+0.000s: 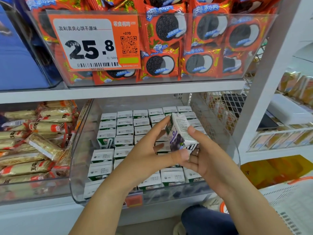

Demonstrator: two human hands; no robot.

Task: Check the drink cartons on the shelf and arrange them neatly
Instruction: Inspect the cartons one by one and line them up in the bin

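Head view: both hands hold one drink carton [179,131] tilted above the clear bin [236,150]; right hand [205,160] grips its lower side, left hand [149,150] pinches the other, probably inspecting. Cartons in bin [124,130] mostly rowed; gap under the lifted one, front rows uneven.

**Two hands raised together, fingers closed in a shared grip**

Both bare forearms reach forward and converge. The left hand [149,155] pinches with extended fingers and thumb; the right hand [205,153] grips with thumb on top, fingers curled beneath.
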